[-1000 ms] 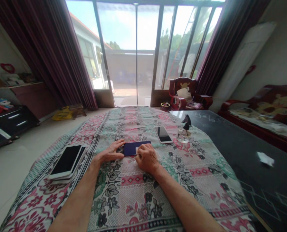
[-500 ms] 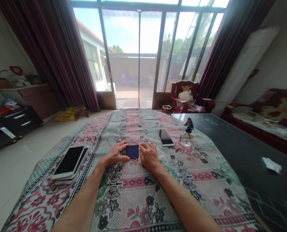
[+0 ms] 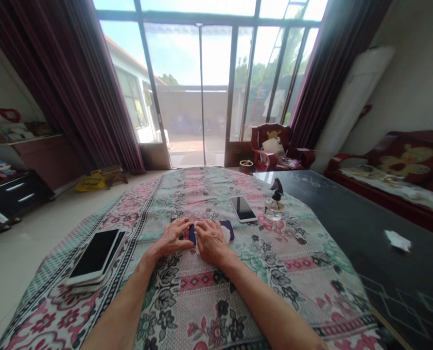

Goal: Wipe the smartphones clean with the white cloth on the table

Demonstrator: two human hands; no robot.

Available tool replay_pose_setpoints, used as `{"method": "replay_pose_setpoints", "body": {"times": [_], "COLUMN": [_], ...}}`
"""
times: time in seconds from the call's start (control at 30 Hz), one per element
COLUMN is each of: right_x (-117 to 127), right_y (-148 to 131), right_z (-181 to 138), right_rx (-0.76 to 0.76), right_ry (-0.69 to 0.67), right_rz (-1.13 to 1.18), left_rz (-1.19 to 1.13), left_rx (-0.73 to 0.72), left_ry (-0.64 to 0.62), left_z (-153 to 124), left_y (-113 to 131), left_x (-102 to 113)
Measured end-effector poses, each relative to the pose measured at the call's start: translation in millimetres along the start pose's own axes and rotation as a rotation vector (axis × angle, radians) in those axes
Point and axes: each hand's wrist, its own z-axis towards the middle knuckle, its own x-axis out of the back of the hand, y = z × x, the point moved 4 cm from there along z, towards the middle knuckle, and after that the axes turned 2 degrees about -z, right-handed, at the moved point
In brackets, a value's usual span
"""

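Observation:
A dark blue phone (image 3: 230, 226) lies flat on the flowered cloth (image 3: 209, 301) in front of me, mostly covered by my hands. My left hand (image 3: 172, 238) grips its left end, fingers laid on the edge. My right hand (image 3: 211, 241) presses down on top of the phone, fingers together, with a small white wipe (image 3: 225, 235) showing under the palm's right side. Only the phone's right end shows past my right hand.
A white phone (image 3: 243, 208) lies face up beyond my hands, beside a small glass ornament with a dark horse figure (image 3: 274, 204). A stack of white-edged devices (image 3: 94, 255) sits at the left. The dark glass table (image 3: 365, 253) extends right, with a white paper scrap (image 3: 394, 239).
My right hand has slid left across the blue phone, from its right end to over its middle, close to my left hand. The left hand has stayed on the phone's left end.

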Motion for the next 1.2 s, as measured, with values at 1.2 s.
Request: {"method": "replay_pose_setpoints", "body": {"times": [1.2], "right_x": [30.9], "right_y": [56.5], "right_z": [-6.0], "right_rx": [-0.369], "right_ry": [-0.095], "right_rz": [-0.074], "left_rz": [0.004], "left_rx": [0.017], "left_ry": [-0.050], "left_z": [-1.3], "left_y": [9.3], "left_x": [7.3]}}
